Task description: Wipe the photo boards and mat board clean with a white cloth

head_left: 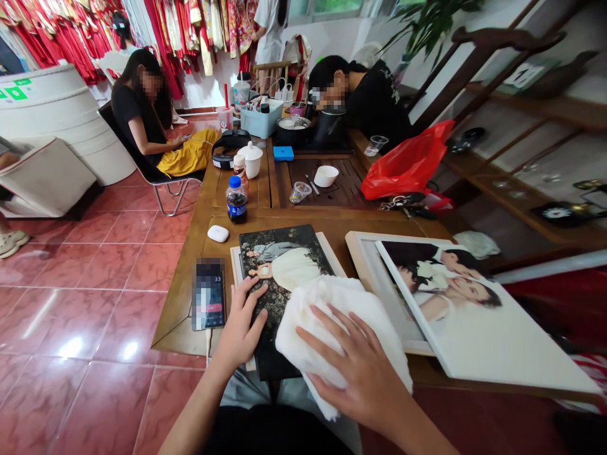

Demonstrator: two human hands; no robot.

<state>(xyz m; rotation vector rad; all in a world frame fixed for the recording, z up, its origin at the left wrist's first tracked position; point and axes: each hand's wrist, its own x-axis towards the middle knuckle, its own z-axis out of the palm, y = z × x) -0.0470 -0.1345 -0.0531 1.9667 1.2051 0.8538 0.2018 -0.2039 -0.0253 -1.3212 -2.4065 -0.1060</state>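
Observation:
My left hand [241,325] lies flat with fingers spread on the left edge of a dark photo panel [279,265] at the near edge of the wooden table [190,253]. My right hand [363,370] presses flat, fingers apart, on a white cloth [327,309] that covers the panel's right part. The panel rests on a light-edged board beneath it. Right of the cloth, a large white photo print [474,316] leans over a light wooden frame [365,253].
A phone [208,294] and a white earbud case [218,233] lie left of the panel. Farther back stand a cola bottle [236,200], a white teapot [251,158], a bowl [326,175], a red plastic bag [410,165]. Two seated people are at the far end.

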